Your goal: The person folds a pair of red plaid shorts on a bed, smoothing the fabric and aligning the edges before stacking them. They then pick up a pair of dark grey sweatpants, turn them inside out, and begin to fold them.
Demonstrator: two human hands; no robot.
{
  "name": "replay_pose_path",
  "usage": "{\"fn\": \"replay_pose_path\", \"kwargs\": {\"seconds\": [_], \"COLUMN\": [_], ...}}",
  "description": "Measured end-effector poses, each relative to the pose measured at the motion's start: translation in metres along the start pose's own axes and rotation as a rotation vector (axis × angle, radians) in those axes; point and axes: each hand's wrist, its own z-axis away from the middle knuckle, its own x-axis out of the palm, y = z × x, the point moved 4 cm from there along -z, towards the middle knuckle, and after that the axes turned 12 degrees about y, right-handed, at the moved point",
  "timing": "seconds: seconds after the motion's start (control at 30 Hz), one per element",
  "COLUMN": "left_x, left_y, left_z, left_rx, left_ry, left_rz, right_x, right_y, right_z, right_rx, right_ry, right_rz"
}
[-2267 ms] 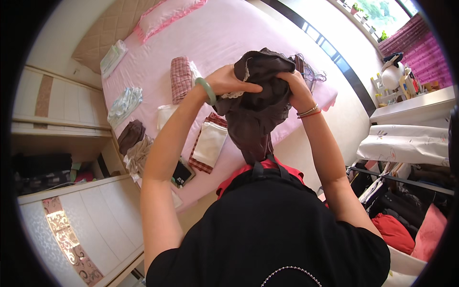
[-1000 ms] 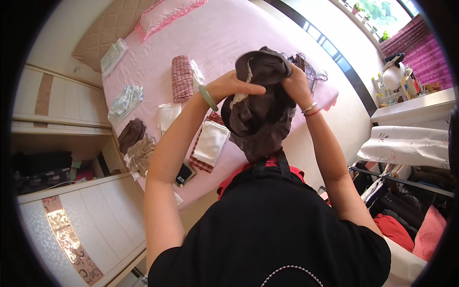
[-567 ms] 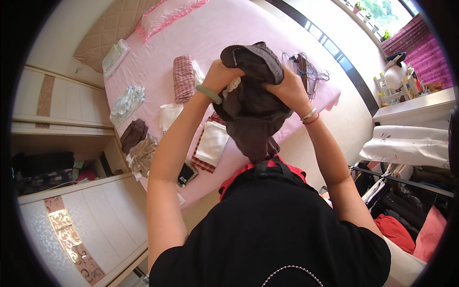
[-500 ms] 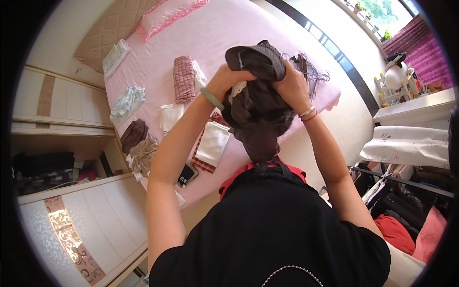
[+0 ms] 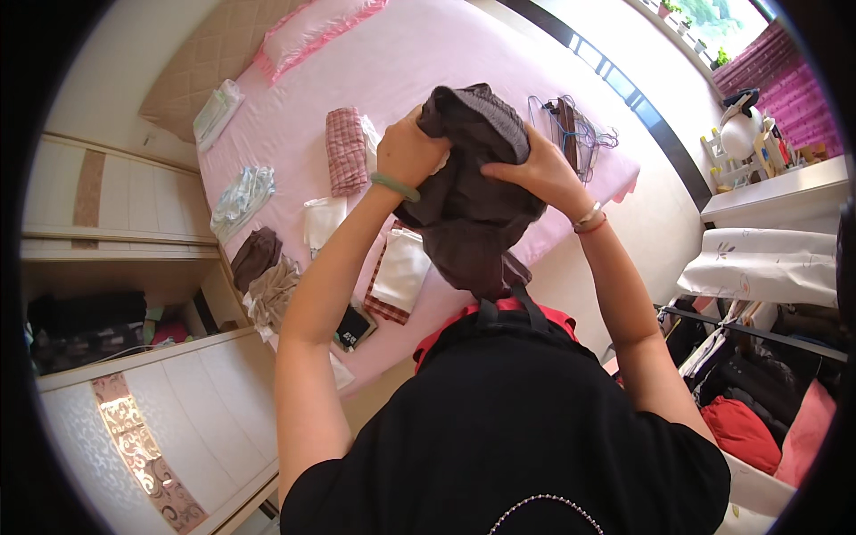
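Between my hands hangs a dark brown garment [image 5: 473, 201] with a gathered, elastic-looking band at its upper opening; it looks like a pair of pants. My left hand [image 5: 408, 152], a green bangle on its wrist, is closed on the left side of the band. On the other side my right hand [image 5: 546, 176] grips the band's edge, its thumb lying on the dark cloth in front. The bunched lower part hangs down close to my body. Under and beyond the garment lies the bed with its pink sheet [image 5: 294, 107].
On the bed lie a rolled red-checked cloth [image 5: 345, 152], white folded cloth [image 5: 399, 266], crumpled brown and beige clothes [image 5: 272, 292] and a tangle of hangers [image 5: 580, 134]. Cabinets with an open compartment [image 5: 98, 330] stand left. A clothes rack [image 5: 758, 339] is at right.
The garment's band has turned and opened out more, showing its gathered edge. My right thumb now lies across the front of the cloth, and my left hand has shifted slightly left.
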Motion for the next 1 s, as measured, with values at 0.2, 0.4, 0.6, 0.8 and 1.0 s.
{"fn": "replay_pose_path", "kwargs": {"seconds": [0.2, 0.4, 0.6, 0.8, 1.0], "left_x": [0.021, 0.025, 0.003, 0.005, 0.006], "left_y": [0.029, 0.002, -0.007, 0.008, 0.043], "left_z": [0.021, 0.018, 0.001, 0.011, 0.031], "left_rx": [-0.585, -0.072, -0.036, -0.477, -0.397], "left_ry": [-0.436, -0.27, 0.015, -0.455, -0.692], "left_rz": [1.012, 0.457, -0.031, 0.95, 0.922], "right_x": [-0.004, -0.003, 0.011, -0.004, -0.015], "right_y": [0.026, 0.03, -0.004, 0.015, 0.046], "right_z": [-0.017, -0.013, 0.016, -0.005, -0.019], "right_rx": [0.054, 0.38, 0.59, -0.048, -0.173], "right_ry": [0.248, -0.03, -0.246, 0.162, 0.315], "right_rz": [0.459, -0.849, -1.068, 0.125, -0.048]}}
